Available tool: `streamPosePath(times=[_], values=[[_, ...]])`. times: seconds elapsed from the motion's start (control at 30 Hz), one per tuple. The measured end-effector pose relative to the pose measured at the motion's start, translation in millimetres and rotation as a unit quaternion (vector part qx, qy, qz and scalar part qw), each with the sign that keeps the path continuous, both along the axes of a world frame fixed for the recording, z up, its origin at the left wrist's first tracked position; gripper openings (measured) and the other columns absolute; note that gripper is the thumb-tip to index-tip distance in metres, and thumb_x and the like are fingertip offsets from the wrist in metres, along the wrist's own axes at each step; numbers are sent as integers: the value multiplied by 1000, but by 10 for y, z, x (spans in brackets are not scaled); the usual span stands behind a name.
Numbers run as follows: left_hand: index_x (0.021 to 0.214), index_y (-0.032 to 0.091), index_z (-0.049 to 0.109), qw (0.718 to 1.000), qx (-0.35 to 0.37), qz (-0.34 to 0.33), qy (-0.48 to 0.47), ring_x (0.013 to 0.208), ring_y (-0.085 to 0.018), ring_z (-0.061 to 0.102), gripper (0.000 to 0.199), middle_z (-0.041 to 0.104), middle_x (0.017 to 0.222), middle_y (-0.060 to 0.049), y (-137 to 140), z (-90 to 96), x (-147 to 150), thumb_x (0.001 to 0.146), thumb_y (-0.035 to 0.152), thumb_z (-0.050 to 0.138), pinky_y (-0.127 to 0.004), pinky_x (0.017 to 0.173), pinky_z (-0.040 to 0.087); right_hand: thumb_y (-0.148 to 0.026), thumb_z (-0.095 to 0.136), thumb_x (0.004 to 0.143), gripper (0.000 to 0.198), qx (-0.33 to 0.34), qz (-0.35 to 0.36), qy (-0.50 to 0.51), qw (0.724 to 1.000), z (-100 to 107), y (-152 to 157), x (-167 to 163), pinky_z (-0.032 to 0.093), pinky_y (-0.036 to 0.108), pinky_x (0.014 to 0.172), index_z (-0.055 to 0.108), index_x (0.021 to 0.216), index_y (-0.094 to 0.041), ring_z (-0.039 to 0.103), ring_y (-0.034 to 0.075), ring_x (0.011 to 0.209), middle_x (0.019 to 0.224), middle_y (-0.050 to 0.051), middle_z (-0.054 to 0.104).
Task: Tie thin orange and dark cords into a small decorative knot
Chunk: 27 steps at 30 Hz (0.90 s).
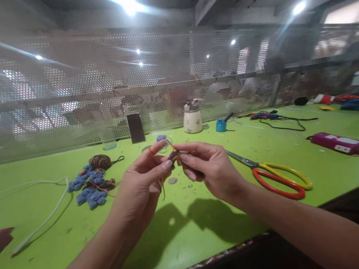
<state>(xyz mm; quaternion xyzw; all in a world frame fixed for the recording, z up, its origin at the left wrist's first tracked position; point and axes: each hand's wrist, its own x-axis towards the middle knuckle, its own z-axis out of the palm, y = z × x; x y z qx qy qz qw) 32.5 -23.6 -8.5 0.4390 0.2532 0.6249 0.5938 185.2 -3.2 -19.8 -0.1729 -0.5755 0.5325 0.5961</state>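
Observation:
Above the middle of the table, my left hand (142,171) pinches a small piece of dark and orange crochet work (173,155) between thumb and fingers. Orange yarn wraps its raised index finger, and a loose strand hangs below. Close against it, my right hand (207,164) is closed around what looks like a crochet hook (169,142); only its thin tip shows, and the handle is mostly hidden by the fingers. To the left lie blue crocheted pieces (92,197) beside a dark multicoloured yarn ball (100,162).
Scissors (277,177) with red and yellow handles lie right of my right hand. Behind stand a phone (136,128), a cream bottle (192,119) and a blue pot (221,125). A purple box (337,143) lies right; a white cable (51,217) curves at left. Perforated panels (161,72) back the green table (66,261).

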Motion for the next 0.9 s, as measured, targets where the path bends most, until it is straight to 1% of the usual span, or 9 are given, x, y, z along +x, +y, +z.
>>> streamPosePath(times=[0.13, 0.27, 0.4, 0.5, 0.6, 0.7, 0.77, 0.9], values=[[98, 19, 76, 998, -19, -8, 64, 73, -9, 58, 33, 64, 73, 1, 27, 20, -59, 65, 11, 80, -20, 67, 46, -13, 65, 81, 23, 76, -37, -50, 995, -15, 27, 60, 37, 18, 40, 76, 97, -25, 48, 3, 45, 67, -3, 61], [93, 17, 77, 991, -33, -5, 127, 75, -10, 57, 29, 68, 77, -1, 59, 66, -137, 65, 14, 81, -22, 70, 43, -10, 63, 80, 25, 130, -48, -107, 985, 11, 82, 123, 37, 19, 40, 77, 96, -23, 45, 4, 43, 64, -3, 59], [95, 18, 77, 986, -29, -24, 160, 79, -12, 57, 30, 72, 84, -3, 75, 86, -193, 66, 15, 79, -24, 72, 41, -7, 63, 78, 27, 166, -38, -138, 976, 45, 122, 171, 38, 21, 41, 77, 96, -23, 46, 4, 45, 70, -1, 62], [94, 19, 77, 984, -29, -33, 172, 77, -12, 55, 28, 72, 83, -3, 81, 91, -220, 66, 16, 79, -26, 72, 40, -9, 62, 81, 27, 186, -40, -185, 964, 63, 135, 218, 36, 21, 42, 76, 99, -22, 43, 5, 46, 68, -1, 58], [95, 19, 78, 981, -26, -26, 192, 73, -11, 52, 29, 70, 78, -2, 82, 101, -234, 66, 16, 79, -27, 72, 37, -7, 59, 82, 30, 228, -42, -237, 943, 87, 145, 274, 37, 21, 45, 74, 103, -21, 43, 6, 50, 69, -1, 57], [96, 20, 78, 977, -20, -21, 211, 73, -12, 51, 29, 70, 77, -1, 79, 109, -234, 66, 18, 78, -28, 74, 35, -7, 56, 84, 30, 274, -57, -283, 917, 125, 149, 322, 39, 22, 49, 73, 106, -20, 46, 8, 57, 74, 1, 60], [96, 20, 77, 975, -14, -15, 223, 73, -12, 51, 30, 69, 76, 0, 79, 107, -230, 67, 18, 77, -29, 74, 35, -8, 54, 87, 29, 308, -70, -318, 894, 155, 147, 344, 40, 22, 52, 73, 107, -19, 49, 9, 60, 75, 2, 61], [97, 20, 77, 967, 4, 8, 255, 73, -13, 53, 29, 69, 73, 0, 87, 91, -224, 68, 18, 76, -30, 77, 37, -9, 50, 90, 29, 374, -89, -385, 839, 195, 147, 372, 41, 24, 58, 71, 108, -17, 52, 11, 66, 76, 3, 62]])
